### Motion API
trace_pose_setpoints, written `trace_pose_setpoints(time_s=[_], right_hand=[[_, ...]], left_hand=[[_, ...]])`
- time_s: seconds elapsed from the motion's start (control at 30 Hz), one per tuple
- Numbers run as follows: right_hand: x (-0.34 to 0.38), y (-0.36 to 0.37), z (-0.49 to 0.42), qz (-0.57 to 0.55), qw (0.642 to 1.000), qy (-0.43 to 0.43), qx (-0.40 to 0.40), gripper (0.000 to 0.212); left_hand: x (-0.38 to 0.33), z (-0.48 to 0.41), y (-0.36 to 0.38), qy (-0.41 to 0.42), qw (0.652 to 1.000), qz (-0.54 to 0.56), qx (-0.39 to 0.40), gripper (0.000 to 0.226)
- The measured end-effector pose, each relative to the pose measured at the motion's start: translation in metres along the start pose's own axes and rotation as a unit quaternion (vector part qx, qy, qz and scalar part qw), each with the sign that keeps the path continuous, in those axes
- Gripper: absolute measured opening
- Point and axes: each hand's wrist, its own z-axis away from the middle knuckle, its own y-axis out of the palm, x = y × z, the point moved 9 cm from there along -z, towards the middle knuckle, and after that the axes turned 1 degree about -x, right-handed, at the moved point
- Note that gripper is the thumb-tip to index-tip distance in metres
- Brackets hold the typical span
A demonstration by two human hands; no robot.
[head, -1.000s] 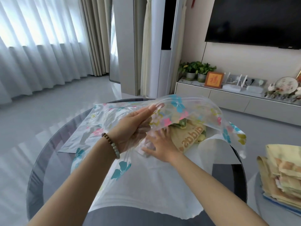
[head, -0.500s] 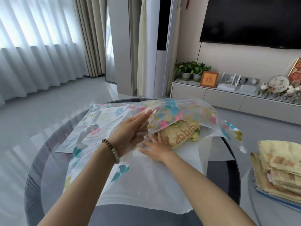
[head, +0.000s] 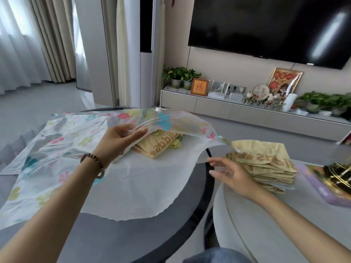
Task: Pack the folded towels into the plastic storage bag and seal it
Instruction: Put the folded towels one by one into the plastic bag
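Plastic storage bag [head: 79, 145] mouth held up by left hand [head: 121, 141] fingers, pinched on the flap; right hand [head: 230, 173] fingers apart, nearing stacked towels [head: 266, 164].

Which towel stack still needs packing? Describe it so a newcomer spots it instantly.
Start at the round dark table, then look right to the pale side table beside it. The unpacked towel stack lies there beyond the open right hand. Unlike the towels under the floral bag, it lies uncovered.

A dark television [head: 269, 25] hangs above a low cabinet [head: 218, 108] bearing potted plants [head: 180, 76] and a framed picture [head: 199, 87].
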Motion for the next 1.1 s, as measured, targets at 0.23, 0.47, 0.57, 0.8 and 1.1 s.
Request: trace_pose_setpoints(time_s=[0.23, 0.47, 0.57, 0.8, 1.1], right_hand=[[-0.073, -0.168, 0.031, 0.086, 0.942, 0.130, -0.299, 0.050], [-0.148, -0.198, 0.023, -0.007, 0.903, 0.321, -0.285, 0.107], [-0.163, -0.207, 0.018, -0.005, 0.886, 0.349, -0.305, 0.103], [-0.164, -0.208, 0.008, -0.083, 0.889, 0.351, -0.282, 0.099], [0.012, -0.178, -0.003, -0.024, 0.978, 0.139, -0.151, 0.045]], left_hand=[[-0.015, -0.007, 0.016, 0.009, 0.998, -0.018, -0.065, 0.016], [-0.013, -0.009, 0.044, -0.026, 0.998, -0.004, -0.061, 0.019], [-0.006, -0.010, 0.046, -0.040, 0.997, 0.005, -0.070, 0.018], [-0.002, -0.009, 0.046, -0.054, 0.996, 0.012, -0.071, 0.025], [-0.007, -0.008, 0.032, -0.048, 0.997, 0.007, -0.060, 0.020]])
